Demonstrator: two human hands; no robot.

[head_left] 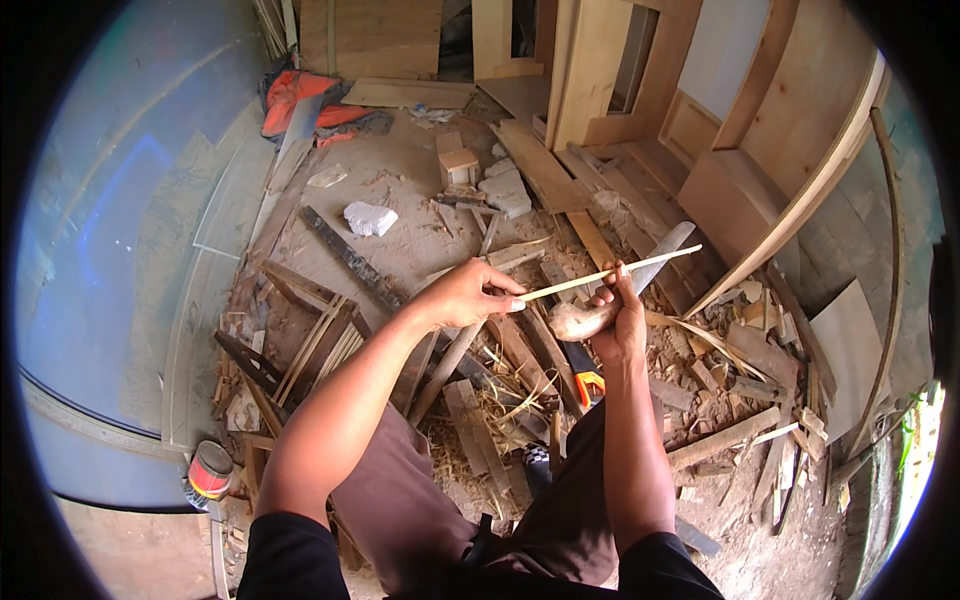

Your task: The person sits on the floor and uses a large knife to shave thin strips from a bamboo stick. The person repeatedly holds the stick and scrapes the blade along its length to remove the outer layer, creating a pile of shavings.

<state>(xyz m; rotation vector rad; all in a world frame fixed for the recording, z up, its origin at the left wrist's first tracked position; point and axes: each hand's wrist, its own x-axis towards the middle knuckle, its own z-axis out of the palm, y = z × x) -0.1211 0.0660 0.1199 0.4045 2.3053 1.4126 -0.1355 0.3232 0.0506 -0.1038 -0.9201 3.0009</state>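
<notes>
My left hand (474, 296) pinches the near-left end of a thin pale wooden strip (560, 287) between thumb and fingers. The strip slants up to the right, past the fingertips of my right hand (622, 328). That hand is closed round a broad-bladed knife, whose rounded wooden handle (578, 322) sticks out to its left. The knife's grey blade (668, 252) points away to the upper right, behind the strip. Whether the cutting edge touches the strip cannot be made out. Both hands are raised above my lap.
Scrap wood (470, 425) and shavings litter the floor around my legs. A tool with an orange handle (590, 386) lies between my knees. A red can (210, 470) stands at left; a wooden cabinet frame (640, 85) rises at far right. A white lump (370, 218) lies farther off.
</notes>
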